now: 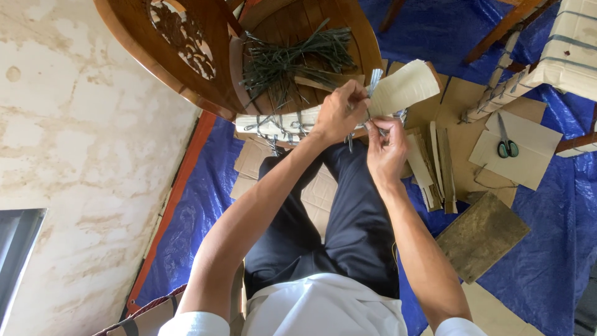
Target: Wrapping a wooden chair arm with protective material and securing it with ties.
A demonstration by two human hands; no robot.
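A long roll of pale dried leaf sheets (407,87), bound with several grey strips, lies across my knees against a wooden chair. My left hand (339,112) grips the bundle near its middle, fingers closed around a grey strip. Just to the right, my right hand (385,146) pinches the thin grey strip (375,81) close to the left hand. The strip's end stands up between the hands. My arms are bare and my legs are in dark trousers.
A carved wooden chair (186,68) holds a pile of dark green strips (292,59) on its seat. Green-handled scissors (507,146) lie on cardboard to the right. Cut leaf pieces (432,168), a dark board (482,236), tied bundles (563,53) and blue tarpaulin (553,249) surround me.
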